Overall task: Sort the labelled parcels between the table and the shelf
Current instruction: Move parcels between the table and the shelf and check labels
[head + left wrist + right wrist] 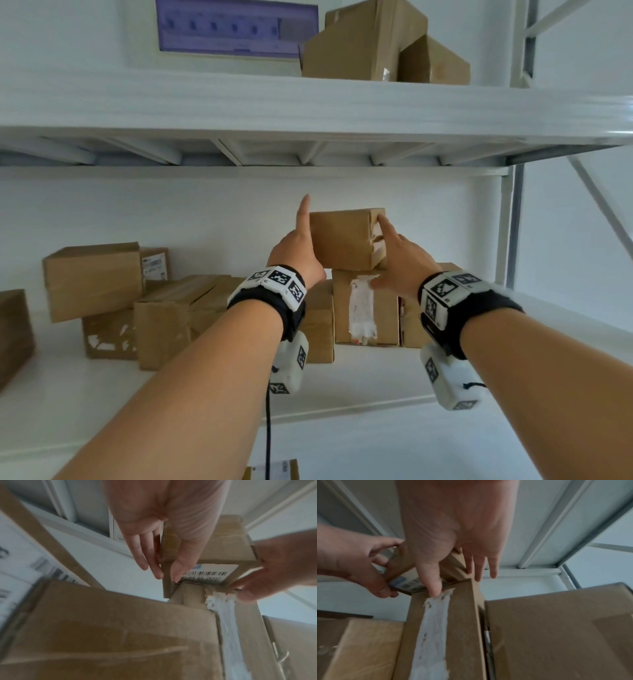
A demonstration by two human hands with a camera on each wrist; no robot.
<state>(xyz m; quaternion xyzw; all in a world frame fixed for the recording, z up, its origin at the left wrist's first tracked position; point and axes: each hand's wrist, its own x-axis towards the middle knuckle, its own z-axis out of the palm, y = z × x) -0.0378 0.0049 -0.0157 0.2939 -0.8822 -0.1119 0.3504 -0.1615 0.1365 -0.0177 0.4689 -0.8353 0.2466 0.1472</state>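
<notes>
A small cardboard parcel (342,240) sits on top of a taller box with a torn white label (363,308) on the middle shelf. My left hand (298,246) holds the parcel's left edge, thumb on the front face and index finger pointing straight up. My right hand (400,263) lies against its right side with straight fingers. In the left wrist view the parcel (214,547) shows a barcode label on its front, next to my left thumb (178,572). In the right wrist view my right thumb (435,588) touches the top of the torn-label box (462,615).
Several more cardboard boxes (92,277) crowd the shelf to the left, and another box (414,329) stands to the right. Two boxes (363,41) sit on the upper shelf board (308,109). A shelf post (513,233) rises at the right. A labelled box (270,471) lies below.
</notes>
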